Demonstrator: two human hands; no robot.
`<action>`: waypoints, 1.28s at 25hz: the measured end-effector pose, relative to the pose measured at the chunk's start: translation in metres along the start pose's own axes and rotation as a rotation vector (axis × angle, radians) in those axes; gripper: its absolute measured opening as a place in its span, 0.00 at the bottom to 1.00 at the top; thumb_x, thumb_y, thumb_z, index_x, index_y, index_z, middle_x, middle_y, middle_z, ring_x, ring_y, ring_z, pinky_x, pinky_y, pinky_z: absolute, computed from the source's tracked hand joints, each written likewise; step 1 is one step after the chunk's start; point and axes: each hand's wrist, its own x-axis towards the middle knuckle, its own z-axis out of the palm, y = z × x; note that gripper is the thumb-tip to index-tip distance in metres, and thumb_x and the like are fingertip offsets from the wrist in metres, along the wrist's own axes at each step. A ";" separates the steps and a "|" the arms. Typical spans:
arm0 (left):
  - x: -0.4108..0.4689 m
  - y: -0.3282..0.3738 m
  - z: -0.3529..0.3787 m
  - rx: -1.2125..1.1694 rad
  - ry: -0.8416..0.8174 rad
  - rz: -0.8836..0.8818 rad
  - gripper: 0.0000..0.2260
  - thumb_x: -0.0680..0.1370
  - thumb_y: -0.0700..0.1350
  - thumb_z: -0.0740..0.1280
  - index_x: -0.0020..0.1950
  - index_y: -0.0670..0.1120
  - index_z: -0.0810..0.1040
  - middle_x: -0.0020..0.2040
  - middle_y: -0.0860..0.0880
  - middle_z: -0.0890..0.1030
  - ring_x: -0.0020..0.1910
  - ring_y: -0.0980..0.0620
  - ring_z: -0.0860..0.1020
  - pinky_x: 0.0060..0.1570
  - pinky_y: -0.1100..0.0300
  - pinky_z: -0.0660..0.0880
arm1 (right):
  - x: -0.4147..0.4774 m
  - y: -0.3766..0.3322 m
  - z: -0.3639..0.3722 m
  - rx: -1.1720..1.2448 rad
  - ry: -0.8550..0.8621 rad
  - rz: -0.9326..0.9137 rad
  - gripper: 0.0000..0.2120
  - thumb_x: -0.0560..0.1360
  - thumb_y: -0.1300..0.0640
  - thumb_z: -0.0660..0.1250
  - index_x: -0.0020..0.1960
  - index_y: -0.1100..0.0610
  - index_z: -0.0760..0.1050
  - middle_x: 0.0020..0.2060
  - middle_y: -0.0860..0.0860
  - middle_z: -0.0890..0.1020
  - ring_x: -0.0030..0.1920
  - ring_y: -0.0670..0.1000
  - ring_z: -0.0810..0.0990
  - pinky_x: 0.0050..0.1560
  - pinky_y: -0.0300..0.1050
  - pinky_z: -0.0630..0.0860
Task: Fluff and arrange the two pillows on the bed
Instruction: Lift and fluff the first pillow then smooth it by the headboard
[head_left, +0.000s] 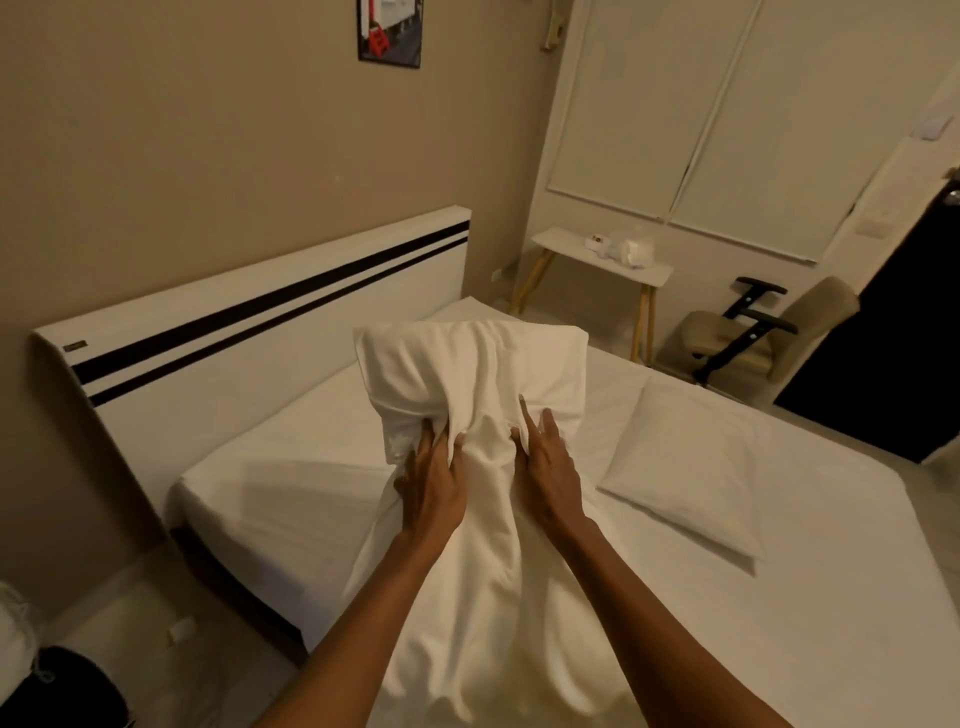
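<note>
A white pillow (470, 374) is held up in front of me above the bed (291, 499), its loose case hanging down between my forearms. My left hand (434, 480) grips a bunch of the pillow's fabric near its lower left. My right hand (545, 467) presses against the fabric beside it, fingers stretched upward and partly dug into the folds. A second white pillow (685, 462) lies flat on the white sheet to the right, apart from both hands.
A white headboard (249, 322) with two black stripes stands against the beige wall. A small white side table (602, 260) and a beige office chair (753, 338) are at the far right. A dark bin (67, 691) sits on the floor at the lower left.
</note>
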 end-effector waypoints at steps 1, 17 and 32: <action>0.008 -0.005 -0.007 -0.012 0.019 -0.014 0.21 0.86 0.52 0.52 0.79 0.51 0.63 0.80 0.47 0.63 0.77 0.39 0.62 0.71 0.36 0.62 | 0.008 -0.008 0.007 -0.010 -0.011 -0.014 0.25 0.85 0.42 0.47 0.82 0.37 0.48 0.82 0.56 0.54 0.80 0.64 0.56 0.73 0.63 0.62; 0.205 -0.093 -0.061 0.018 0.151 -0.090 0.21 0.85 0.49 0.55 0.78 0.44 0.65 0.76 0.43 0.69 0.75 0.42 0.67 0.70 0.39 0.66 | 0.203 -0.075 0.137 0.048 -0.179 -0.099 0.23 0.86 0.43 0.45 0.80 0.31 0.48 0.82 0.52 0.57 0.78 0.63 0.61 0.71 0.64 0.65; 0.434 -0.226 -0.052 0.507 -0.336 0.064 0.26 0.86 0.51 0.52 0.82 0.52 0.46 0.83 0.48 0.49 0.80 0.46 0.56 0.75 0.37 0.57 | 0.330 -0.104 0.288 0.247 0.021 0.234 0.21 0.87 0.47 0.49 0.78 0.33 0.58 0.76 0.42 0.70 0.76 0.50 0.69 0.71 0.50 0.68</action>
